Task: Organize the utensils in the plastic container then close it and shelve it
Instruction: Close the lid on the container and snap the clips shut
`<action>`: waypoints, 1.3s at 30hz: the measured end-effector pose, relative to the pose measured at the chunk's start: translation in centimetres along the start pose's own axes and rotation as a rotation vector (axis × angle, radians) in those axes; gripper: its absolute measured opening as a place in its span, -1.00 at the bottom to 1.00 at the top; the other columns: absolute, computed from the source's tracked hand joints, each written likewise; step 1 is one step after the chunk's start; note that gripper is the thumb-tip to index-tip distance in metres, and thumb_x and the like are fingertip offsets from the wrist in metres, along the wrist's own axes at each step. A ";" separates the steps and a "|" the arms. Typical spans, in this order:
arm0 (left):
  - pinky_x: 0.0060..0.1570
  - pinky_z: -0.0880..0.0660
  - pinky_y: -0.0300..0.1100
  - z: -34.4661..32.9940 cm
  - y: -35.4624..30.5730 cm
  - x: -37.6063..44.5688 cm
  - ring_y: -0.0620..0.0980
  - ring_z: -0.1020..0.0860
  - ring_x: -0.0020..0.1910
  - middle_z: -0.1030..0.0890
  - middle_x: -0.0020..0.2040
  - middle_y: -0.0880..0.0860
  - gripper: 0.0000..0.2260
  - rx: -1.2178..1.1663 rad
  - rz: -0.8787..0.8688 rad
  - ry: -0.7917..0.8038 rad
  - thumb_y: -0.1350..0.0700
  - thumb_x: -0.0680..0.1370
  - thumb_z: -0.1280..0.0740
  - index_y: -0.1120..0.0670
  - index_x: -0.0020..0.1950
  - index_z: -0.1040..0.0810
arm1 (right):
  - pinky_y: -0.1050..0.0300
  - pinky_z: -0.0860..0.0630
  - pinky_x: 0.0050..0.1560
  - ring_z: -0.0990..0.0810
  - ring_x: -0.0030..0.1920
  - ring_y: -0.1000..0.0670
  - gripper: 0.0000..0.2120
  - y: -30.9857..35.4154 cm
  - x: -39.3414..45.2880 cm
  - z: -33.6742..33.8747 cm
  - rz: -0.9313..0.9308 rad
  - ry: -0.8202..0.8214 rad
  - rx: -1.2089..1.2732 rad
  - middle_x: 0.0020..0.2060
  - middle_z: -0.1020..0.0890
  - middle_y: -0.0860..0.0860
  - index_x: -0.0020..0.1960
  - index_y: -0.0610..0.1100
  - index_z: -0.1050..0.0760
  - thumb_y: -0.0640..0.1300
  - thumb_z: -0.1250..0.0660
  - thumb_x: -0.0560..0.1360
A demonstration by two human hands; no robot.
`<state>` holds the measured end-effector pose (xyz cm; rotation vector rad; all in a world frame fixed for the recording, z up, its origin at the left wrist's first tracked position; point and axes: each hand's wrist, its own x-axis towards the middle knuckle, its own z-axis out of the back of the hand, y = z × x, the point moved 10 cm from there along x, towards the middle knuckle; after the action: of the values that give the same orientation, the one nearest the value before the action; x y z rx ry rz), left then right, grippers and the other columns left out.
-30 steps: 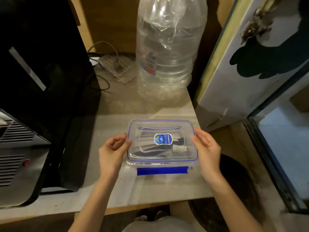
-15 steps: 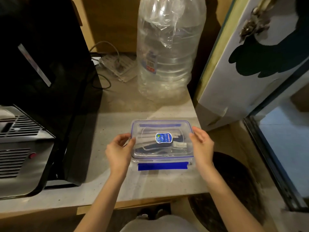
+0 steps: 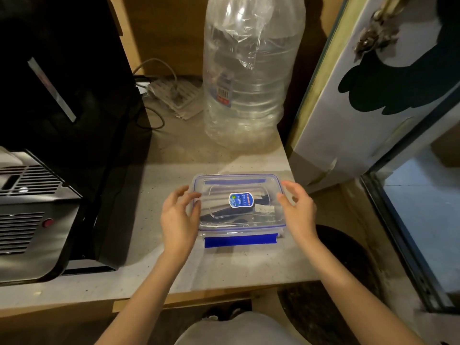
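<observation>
From my head camera, looking down: the plastic container [image 3: 239, 207] sits on the pale stone counter [image 3: 224, 267], toward its right end, lid on. It's clear with blue trim, a blue and white sticker in the middle of the lid, and dark utensils [image 3: 224, 212] show through the plastic, too blurred to tell apart. The blue latch [image 3: 240, 240] on the near side is flipped out flat on the counter, not clipped up; the far latch shows as a blue strip along the far edge.

My left hand [image 3: 178, 220] is at the container's left end, fingers spread and loosely curled, thumb tip right at the near-left corner of the lid. It's open, not clamping anything. My right hand [image 3: 298, 212] is at the right end, fingers curved toward the lid's edge, also open; whether the fingertips actually touch the plastic I can't tell. So the box lies squarely between my two palms.

Beyond it, at the far side of the counter, stands a big clear water bottle [image 3: 249, 83]. A black appliance [image 3: 62, 95] fills the left, with a power strip [image 3: 174, 95] and cable behind. On the right a white door [image 3: 373, 95] stands open.
</observation>
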<state>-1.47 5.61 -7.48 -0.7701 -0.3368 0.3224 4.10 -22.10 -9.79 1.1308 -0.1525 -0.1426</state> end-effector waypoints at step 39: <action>-0.07 -0.61 -0.19 -5.3 -5.1 -5.6 -0.01 -0.67 0.00 -0.70 0.04 0.04 -0.67 0.291 -0.874 0.363 -0.07 0.48 -0.23 0.06 0.11 -0.62 | 0.10 -0.45 0.20 -0.44 0.28 0.06 -0.58 2.7 -6.7 -4.2 0.908 0.353 -0.570 0.18 -0.62 -0.03 0.23 -0.11 -0.53 0.11 -0.18 0.52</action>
<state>-3.54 -3.42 -8.35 -0.3283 -0.2462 -0.5775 -1.55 -16.00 -9.39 0.4260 -0.2745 0.7758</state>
